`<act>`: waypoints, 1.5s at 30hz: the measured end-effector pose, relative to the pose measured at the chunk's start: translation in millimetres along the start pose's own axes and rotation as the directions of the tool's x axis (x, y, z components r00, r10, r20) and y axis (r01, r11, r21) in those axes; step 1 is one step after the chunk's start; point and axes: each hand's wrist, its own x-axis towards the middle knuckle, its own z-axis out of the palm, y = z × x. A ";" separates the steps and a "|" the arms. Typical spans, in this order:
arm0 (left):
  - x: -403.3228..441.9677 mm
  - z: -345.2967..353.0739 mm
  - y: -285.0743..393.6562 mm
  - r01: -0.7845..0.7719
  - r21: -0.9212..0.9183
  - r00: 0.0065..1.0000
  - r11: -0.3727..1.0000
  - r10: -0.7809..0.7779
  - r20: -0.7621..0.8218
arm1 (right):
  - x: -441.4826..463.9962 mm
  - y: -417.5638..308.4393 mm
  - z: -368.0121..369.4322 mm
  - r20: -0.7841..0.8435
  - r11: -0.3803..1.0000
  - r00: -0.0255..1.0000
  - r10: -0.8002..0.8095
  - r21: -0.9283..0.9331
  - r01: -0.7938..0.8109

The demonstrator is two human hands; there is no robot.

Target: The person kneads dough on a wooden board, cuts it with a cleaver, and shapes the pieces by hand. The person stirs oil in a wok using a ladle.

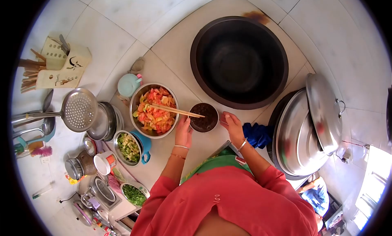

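A small metal bowl (pixel 205 132) with dark brown contents sits between my two hands. My left hand (pixel 183 133) is at its left rim with the fingers closed up against it. At the right rim is my right hand (pixel 232 124), fingers curled toward the bowl. Part of each grip is hidden. A pair of wooden chopsticks (pixel 173 110) reaches from the bowl across to a steel basin (pixel 177 99) of cut tomatoes (pixel 157 117). Whether my left fingers touch the chopsticks, I cannot tell.
A large dark pot (pixel 239 60) stands at the back. Big steel lids (pixel 296 134) lean at the right beside a blue cloth (pixel 258 134). On the left are a bowl of chopped vegetables (pixel 128 147), a blue mug (pixel 143 144), chopped greens (pixel 134 194) and a hanging skimmer (pixel 79 109). Another person (pixel 316 195) is at lower right.
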 end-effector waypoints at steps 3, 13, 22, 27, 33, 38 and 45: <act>-8.3 -6.0 -9.7 0.033 0.028 0.999 0.999 -0.034 0.017 | -11.2 -8.8 -2.6 -0.037 0.999 0.999 0.026 0.042 -0.025; -32.5 -10.2 -10.3 0.088 -0.035 0.991 0.995 -0.091 -0.095 | -35.4 -16.5 -5.3 -0.011 0.999 1.000 0.003 -0.044 -0.004; -45.6 -28.2 -31.4 0.103 -0.132 0.993 0.986 -0.109 -0.040 | -65.0 -22.1 -13.7 0.041 0.993 0.997 -0.069 -0.095 0.072; -44.4 -29.5 -27.8 0.144 -0.243 0.989 0.959 -0.134 0.055 | -62.8 -59.7 6.9 0.158 0.977 0.975 -0.159 -0.118 0.178; -87.0 4.5 55.7 0.063 -0.456 0.983 0.888 0.025 0.184 | -80.4 -146.0 102.1 0.391 0.924 0.876 -0.284 -0.133 0.359; -105.4 -16.6 95.2 -0.110 -0.540 0.960 0.835 0.230 0.160 | -99.1 -173.9 192.1 0.628 0.837 0.726 -0.281 -0.210 0.506; -135.7 -82.0 102.7 -0.196 -0.619 0.964 0.761 0.264 0.019 | -128.2 -172.4 322.1 0.829 0.758 0.528 -0.186 -0.220 0.613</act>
